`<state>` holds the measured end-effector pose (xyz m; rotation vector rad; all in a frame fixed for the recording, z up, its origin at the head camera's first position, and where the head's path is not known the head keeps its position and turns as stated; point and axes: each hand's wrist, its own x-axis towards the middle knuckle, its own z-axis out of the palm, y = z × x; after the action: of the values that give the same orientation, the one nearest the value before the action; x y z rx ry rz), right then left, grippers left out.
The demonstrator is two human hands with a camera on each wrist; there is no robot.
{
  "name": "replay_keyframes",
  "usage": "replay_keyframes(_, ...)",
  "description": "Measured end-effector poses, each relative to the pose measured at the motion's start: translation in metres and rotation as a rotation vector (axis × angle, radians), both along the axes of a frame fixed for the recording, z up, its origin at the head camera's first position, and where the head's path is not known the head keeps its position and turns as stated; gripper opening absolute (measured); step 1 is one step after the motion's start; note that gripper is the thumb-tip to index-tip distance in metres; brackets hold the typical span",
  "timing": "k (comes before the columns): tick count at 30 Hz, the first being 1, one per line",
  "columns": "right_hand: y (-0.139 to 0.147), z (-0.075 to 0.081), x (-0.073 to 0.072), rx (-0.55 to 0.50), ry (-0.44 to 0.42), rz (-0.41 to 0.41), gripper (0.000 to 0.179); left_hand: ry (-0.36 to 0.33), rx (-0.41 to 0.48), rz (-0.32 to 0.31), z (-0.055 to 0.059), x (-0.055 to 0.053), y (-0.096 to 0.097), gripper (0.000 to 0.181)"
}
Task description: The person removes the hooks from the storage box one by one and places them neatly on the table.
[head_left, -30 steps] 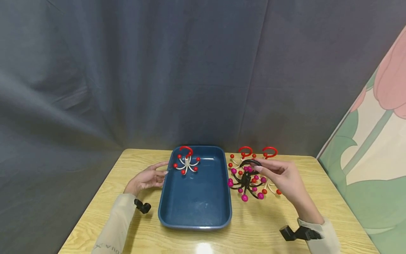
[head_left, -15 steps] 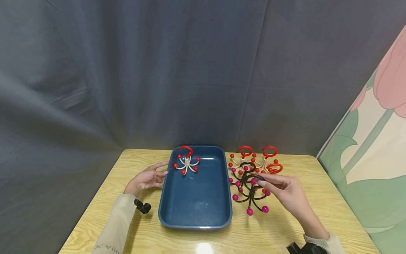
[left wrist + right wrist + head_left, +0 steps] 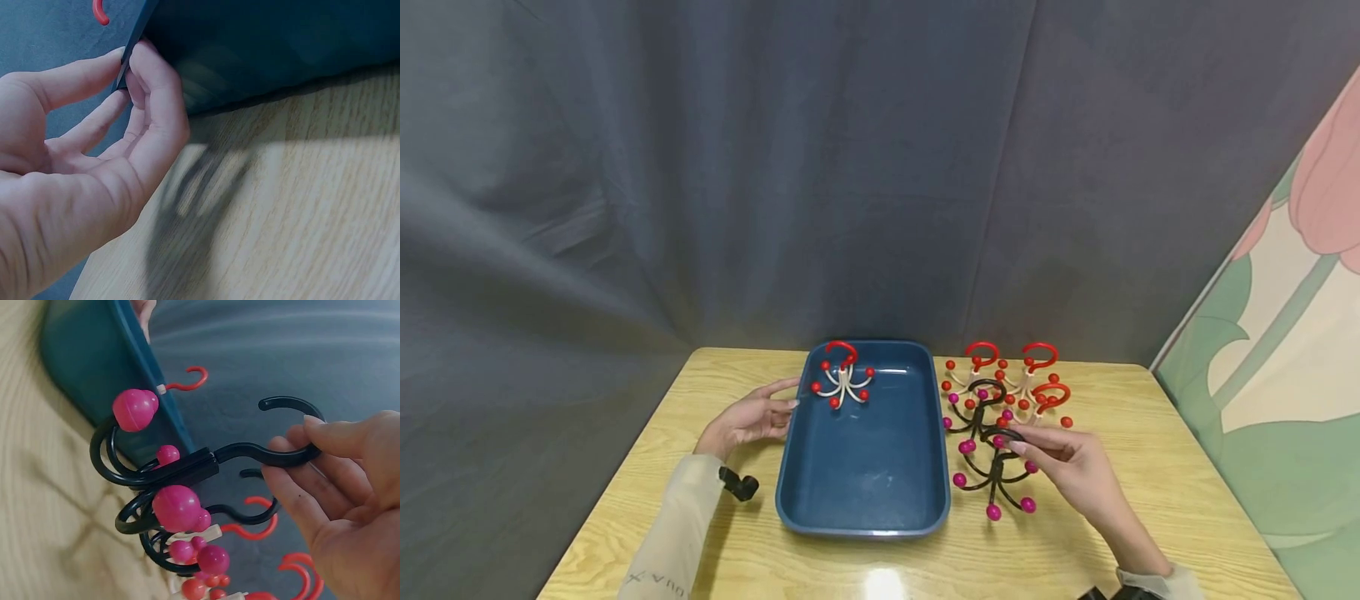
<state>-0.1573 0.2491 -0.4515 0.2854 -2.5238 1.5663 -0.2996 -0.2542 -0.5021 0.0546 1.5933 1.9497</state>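
My right hand [image 3: 1067, 471] pinches the top hook of a black claw hanger [image 3: 997, 472] whose curved arms end in pink balls. In the right wrist view, the thumb and fingers of the right hand [image 3: 356, 481] grip the hook's bend. The hanger's arms hang over the table, right of a blue tray [image 3: 865, 475]. Close behind it stands a second black hanger [image 3: 977, 422]. My left hand [image 3: 754, 423] holds the tray's left rim; in the left wrist view its thumb and fingers lie on both sides of the rim. A white hanger [image 3: 842, 382] with red hook and balls stands inside the tray.
Several white hangers with red hooks [image 3: 1041, 354] stand on the wooden table [image 3: 1150, 467], behind the black ones, partly overlapping. A grey curtain [image 3: 850, 167] hangs along the table's back edge. A flower-patterned panel [image 3: 1292, 358] is at right.
My right hand has drawn the black hanger toward the front and slightly right, away from the other black one, which is now visible behind it. The left hand and tray stay put.
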Motion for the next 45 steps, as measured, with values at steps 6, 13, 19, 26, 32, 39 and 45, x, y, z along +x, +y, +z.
replay_keyframes(6, -0.001, -0.011, -0.005, -0.028, -0.035, -0.007, 0.029, 0.004, 0.002, -0.002, 0.0, -0.001, -0.001, 0.07)
replay_keyframes(13, -0.001, -0.021, -0.012, -0.002, -0.071, -0.027, 0.031, 0.008, 0.0, -0.007, -0.009, -0.005, -0.003, 0.068)
replay_keyframes(19, 0.001, -0.025, -0.016, 0.003, -0.103, -0.037, 0.035, 0.015, -0.007, -0.001, -0.01, -0.007, -0.003, 0.068)
replay_keyframes(26, 0.001, -0.028, -0.021, -0.018, -0.103, -0.022, 0.038, 0.011, -0.016, 0.0, -0.01, -0.006, -0.003, 0.067)
replay_keyframes(32, 0.001, -0.03, -0.025, -0.047, -0.097, -0.007, 0.037, 0.018, -0.012, 0.001, -0.012, -0.006, -0.003, 0.067)
replay_keyframes(39, -0.001, -0.031, -0.03, -0.058, -0.086, -0.009, 0.034, 0.016, 0.003, 0.006, -0.012, -0.006, -0.002, 0.067)
replay_keyframes(45, 0.0, -0.031, -0.031, -0.053, -0.088, -0.021, 0.034, 0.013, 0.005, 0.0, -0.012, -0.006, -0.002, 0.068)
